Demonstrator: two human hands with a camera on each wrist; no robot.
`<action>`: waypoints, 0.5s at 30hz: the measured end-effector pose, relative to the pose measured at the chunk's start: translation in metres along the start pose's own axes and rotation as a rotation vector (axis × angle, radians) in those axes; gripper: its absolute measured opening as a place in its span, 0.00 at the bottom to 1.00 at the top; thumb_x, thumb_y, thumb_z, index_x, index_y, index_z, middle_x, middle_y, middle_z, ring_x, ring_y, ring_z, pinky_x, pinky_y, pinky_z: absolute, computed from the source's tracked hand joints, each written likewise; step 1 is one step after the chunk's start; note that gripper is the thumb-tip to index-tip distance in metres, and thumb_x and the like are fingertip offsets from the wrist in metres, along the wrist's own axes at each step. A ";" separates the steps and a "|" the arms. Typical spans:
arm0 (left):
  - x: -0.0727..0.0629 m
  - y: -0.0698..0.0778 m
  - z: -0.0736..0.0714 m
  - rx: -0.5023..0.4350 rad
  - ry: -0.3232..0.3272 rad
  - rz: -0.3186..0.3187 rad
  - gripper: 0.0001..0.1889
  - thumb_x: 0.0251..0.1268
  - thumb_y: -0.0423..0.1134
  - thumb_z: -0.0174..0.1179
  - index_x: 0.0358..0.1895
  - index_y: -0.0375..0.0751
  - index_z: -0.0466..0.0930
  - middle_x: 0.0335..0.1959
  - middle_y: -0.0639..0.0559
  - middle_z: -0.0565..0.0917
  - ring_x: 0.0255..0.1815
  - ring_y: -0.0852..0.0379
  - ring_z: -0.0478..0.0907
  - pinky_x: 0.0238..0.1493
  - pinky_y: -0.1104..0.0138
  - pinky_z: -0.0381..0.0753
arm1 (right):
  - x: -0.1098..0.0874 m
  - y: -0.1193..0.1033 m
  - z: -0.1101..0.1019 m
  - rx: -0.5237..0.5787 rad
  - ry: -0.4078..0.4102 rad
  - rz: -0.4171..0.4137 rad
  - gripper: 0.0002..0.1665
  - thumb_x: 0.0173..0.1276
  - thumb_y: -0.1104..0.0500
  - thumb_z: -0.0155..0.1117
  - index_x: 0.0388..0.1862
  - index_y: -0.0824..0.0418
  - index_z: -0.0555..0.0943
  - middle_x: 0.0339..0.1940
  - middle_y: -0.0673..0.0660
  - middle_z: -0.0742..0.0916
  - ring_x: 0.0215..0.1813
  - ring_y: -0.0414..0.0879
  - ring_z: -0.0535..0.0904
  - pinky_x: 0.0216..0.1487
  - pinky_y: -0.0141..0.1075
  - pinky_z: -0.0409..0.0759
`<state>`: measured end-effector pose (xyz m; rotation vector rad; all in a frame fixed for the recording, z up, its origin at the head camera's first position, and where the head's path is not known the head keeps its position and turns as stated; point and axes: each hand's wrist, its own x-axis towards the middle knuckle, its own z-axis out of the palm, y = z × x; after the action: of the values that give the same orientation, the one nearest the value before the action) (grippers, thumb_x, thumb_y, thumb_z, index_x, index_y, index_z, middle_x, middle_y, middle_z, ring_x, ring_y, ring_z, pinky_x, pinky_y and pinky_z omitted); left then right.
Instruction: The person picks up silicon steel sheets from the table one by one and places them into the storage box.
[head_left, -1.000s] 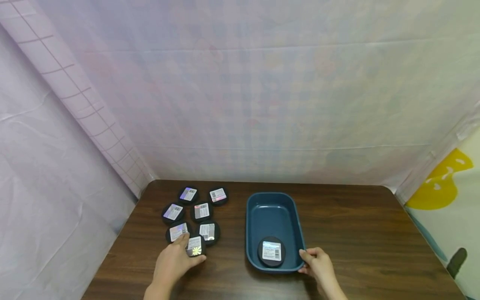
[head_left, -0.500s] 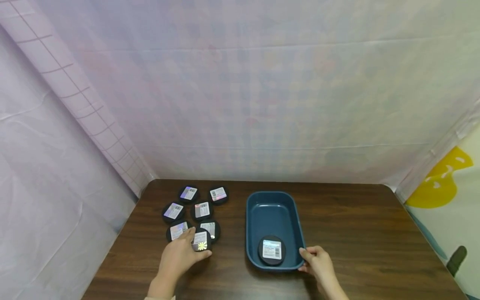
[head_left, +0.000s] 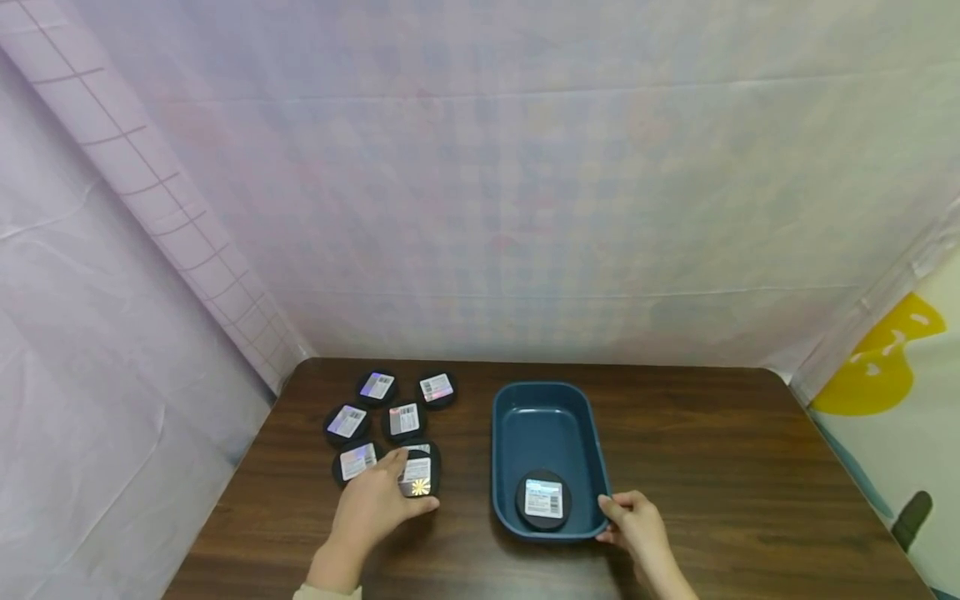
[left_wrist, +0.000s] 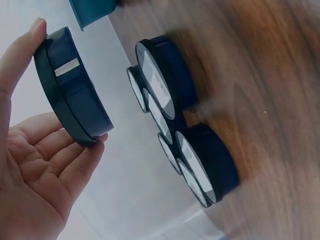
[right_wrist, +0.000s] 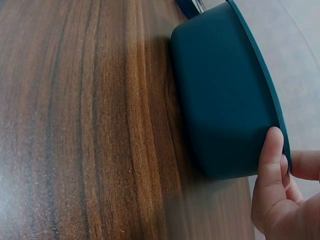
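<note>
My left hand (head_left: 369,507) grips a flat round black tub (left_wrist: 77,90) between thumb and fingers, raised off the table in the left wrist view. A white label shows on its top in the head view, where it partly covers another tub (head_left: 431,454) lying beneath. To the right is a deep blue rectangular tray (head_left: 551,433) with rounded corners. One labelled black tub (head_left: 543,500) lies flat in the tray's near end. My right hand (head_left: 637,533) pinches the tray's near right corner, thumb on the rim and fingers underneath it.
Several similar black tubs, among them one at the far left (head_left: 377,388) and one nearer (head_left: 356,462), lie label up on the left side of the brown wooden table (head_left: 697,450). A pale curtain (head_left: 525,208) hangs behind the table's back edge.
My left hand has moved right and slightly away from me with the black tub, now over a neighbouring tub. The right hand and the tray have stayed in place.
</note>
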<state>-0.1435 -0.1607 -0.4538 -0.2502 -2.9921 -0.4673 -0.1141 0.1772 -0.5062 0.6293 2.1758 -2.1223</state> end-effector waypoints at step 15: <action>0.005 0.016 -0.002 0.005 0.020 0.081 0.49 0.34 0.66 0.69 0.56 0.29 0.75 0.56 0.38 0.78 0.54 0.41 0.76 0.49 0.52 0.77 | 0.000 0.000 -0.001 -0.003 -0.018 -0.017 0.14 0.64 0.67 0.57 0.39 0.79 0.66 0.20 0.56 0.72 0.22 0.43 0.71 0.23 0.34 0.81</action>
<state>-0.1457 -0.1450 -0.4468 -0.3633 -2.9498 -0.4516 -0.1142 0.1779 -0.5060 0.5909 2.1830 -2.1240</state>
